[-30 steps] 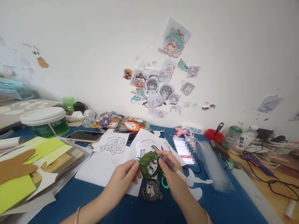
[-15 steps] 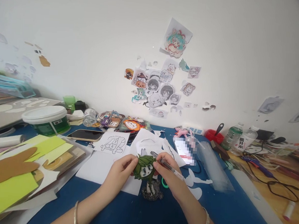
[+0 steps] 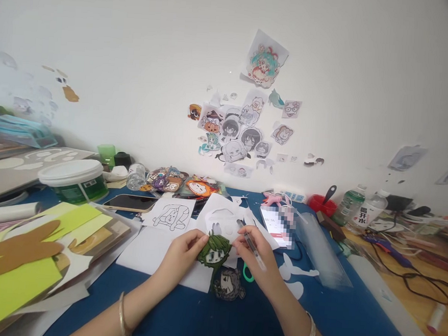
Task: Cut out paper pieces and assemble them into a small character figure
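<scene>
Pinching a green cutout (image 3: 215,255) in the left hand (image 3: 184,250), near a grey cutout (image 3: 231,283) at its five o'clock; gripping a pen (image 3: 250,243) in the right hand (image 3: 263,250).

Bench (image 3: 415,310): wood, visible at right, blue cover (image 3: 182,321) over most of it. Left side: loose stack of sheets (image 3: 33,290), yellow-green ones near top; white-lidded green tub (image 3: 92,192) behind it, dark-screened phone (image 3: 130,202) beside that. Centre: overlapping white paper (image 3: 141,252); grey character cutout (image 3: 231,285) just below. Right of centre: lit phone (image 3: 269,225), white paper cutouts (image 3: 296,290), clear plastic sheet (image 3: 325,257). Upper right: red bowl (image 3: 317,201), two bottles (image 3: 370,209). Lower right, on bare wood: marker (image 3: 436,318), black cable (image 3: 406,275).
</scene>
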`<action>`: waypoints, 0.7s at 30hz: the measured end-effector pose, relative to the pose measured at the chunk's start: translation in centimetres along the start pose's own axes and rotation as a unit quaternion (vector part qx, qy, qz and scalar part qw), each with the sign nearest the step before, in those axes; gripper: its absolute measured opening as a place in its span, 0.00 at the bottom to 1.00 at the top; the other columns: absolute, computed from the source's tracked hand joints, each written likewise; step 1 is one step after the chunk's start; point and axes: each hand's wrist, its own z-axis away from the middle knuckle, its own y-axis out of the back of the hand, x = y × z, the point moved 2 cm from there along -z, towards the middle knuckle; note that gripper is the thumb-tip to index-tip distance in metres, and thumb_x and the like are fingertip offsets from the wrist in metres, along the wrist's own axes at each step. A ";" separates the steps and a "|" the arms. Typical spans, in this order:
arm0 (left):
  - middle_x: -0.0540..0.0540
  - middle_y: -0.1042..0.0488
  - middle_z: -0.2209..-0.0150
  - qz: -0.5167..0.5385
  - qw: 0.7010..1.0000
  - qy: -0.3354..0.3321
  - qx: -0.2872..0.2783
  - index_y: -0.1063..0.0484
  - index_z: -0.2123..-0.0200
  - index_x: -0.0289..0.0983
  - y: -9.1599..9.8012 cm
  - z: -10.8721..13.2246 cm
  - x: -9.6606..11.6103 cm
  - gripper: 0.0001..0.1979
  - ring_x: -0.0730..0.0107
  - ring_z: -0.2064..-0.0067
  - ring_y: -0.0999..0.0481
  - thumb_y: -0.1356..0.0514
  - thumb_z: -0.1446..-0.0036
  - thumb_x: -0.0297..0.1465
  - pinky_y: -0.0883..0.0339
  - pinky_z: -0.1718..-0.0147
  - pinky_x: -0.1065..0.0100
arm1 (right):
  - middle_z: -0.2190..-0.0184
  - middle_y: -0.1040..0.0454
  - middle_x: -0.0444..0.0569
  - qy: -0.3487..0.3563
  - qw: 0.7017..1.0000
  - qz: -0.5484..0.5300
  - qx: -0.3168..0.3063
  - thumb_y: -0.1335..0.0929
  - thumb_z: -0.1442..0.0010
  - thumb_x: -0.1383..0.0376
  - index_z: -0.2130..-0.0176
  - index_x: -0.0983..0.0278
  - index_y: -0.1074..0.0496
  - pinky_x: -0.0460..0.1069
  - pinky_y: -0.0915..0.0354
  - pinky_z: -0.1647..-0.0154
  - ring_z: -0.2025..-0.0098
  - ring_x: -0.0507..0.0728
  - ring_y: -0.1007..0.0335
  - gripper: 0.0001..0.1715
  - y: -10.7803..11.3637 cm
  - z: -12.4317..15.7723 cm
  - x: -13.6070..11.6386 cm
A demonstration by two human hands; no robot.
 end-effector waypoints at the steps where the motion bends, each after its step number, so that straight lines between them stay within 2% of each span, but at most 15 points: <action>1: 0.53 0.37 0.81 0.007 1.000 0.000 0.002 0.32 0.74 0.37 -0.1 0.0 -0.1 0.16 0.72 0.77 0.38 0.48 0.47 0.43 0.44 0.78 0.72 | 0.72 0.31 0.45 0.007 1.000 0.006 0.000 0.36 0.45 0.62 0.62 0.62 0.38 0.48 0.36 0.71 0.72 0.54 0.33 0.10 0.0 0.0 -0.2; 8: 0.48 0.30 0.71 0.033 0.999 -0.005 0.010 0.35 0.60 0.37 -0.5 0.2 -0.2 0.13 0.67 0.67 0.30 0.47 0.46 0.38 0.36 0.71 0.69 | 0.71 0.30 0.47 0.030 0.998 0.063 0.002 0.37 0.44 0.62 0.61 0.62 0.37 0.48 0.37 0.71 0.71 0.55 0.32 0.10 0.2 0.3 -0.8; 12: 0.48 0.30 0.69 -0.030 0.999 -0.028 0.036 0.34 0.66 0.38 -0.1 0.7 0.5 0.09 0.67 0.67 0.29 0.48 0.45 0.36 0.36 0.71 0.69 | 0.72 0.30 0.48 0.025 0.998 0.059 0.010 0.36 0.44 0.60 0.62 0.62 0.37 0.49 0.36 0.71 0.71 0.56 0.32 0.10 -0.1 0.0 0.1; 16: 0.48 0.30 0.71 -0.109 0.990 -0.081 0.046 0.36 0.74 0.38 0.7 0.9 1.3 0.11 0.68 0.68 0.31 0.51 0.42 0.35 0.38 0.72 0.69 | 0.71 0.30 0.48 0.024 0.999 0.046 0.017 0.37 0.44 0.58 0.61 0.62 0.36 0.48 0.36 0.72 0.70 0.57 0.31 0.12 -0.4 0.0 0.5; 21: 0.48 0.32 0.73 -0.179 0.975 -0.122 0.056 0.36 0.75 0.39 1.1 0.6 1.2 0.12 0.68 0.70 0.33 0.53 0.41 0.34 0.39 0.71 0.68 | 0.69 0.29 0.49 0.026 0.996 0.080 -0.033 0.40 0.40 0.56 0.59 0.61 0.38 0.47 0.37 0.73 0.68 0.57 0.31 0.13 -0.7 0.3 0.5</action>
